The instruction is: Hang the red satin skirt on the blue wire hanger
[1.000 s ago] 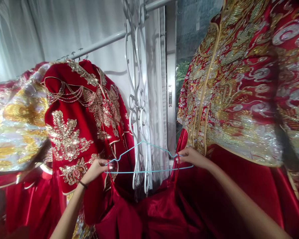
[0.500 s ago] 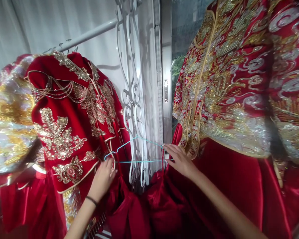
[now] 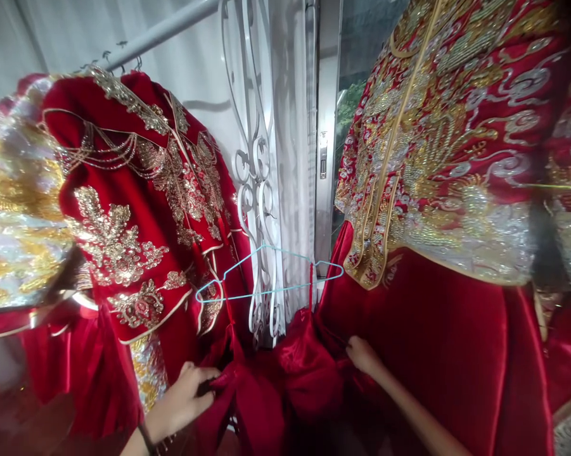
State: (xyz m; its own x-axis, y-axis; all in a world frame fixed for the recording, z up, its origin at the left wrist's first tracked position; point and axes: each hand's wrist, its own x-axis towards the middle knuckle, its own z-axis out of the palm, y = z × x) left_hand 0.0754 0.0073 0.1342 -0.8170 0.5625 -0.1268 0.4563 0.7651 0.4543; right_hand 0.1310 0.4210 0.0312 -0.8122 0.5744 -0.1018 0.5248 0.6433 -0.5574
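A thin light-blue wire hanger (image 3: 266,278) hangs in the middle with thin red straps looped over it, carrying a red satin skirt (image 3: 285,386) that sags below. My left hand (image 3: 185,396) pinches a fold of that red satin at the lower left. My right hand (image 3: 361,354) grips the satin at the lower middle, just under the hanger's right end. Neither hand touches the hanger.
A red velvet jacket with gold embroidery (image 3: 137,209) hangs at the left on a white rail (image 3: 166,28), beside a gold and silver garment (image 3: 14,209). A heavily embroidered red jacket over a red skirt (image 3: 451,158) fills the right. White scrollwork (image 3: 256,171) and curtain stand behind.
Both hands have let go of the blue hanger and dropped down to the red satin below it. The hanger stays hanging with the straps on it.
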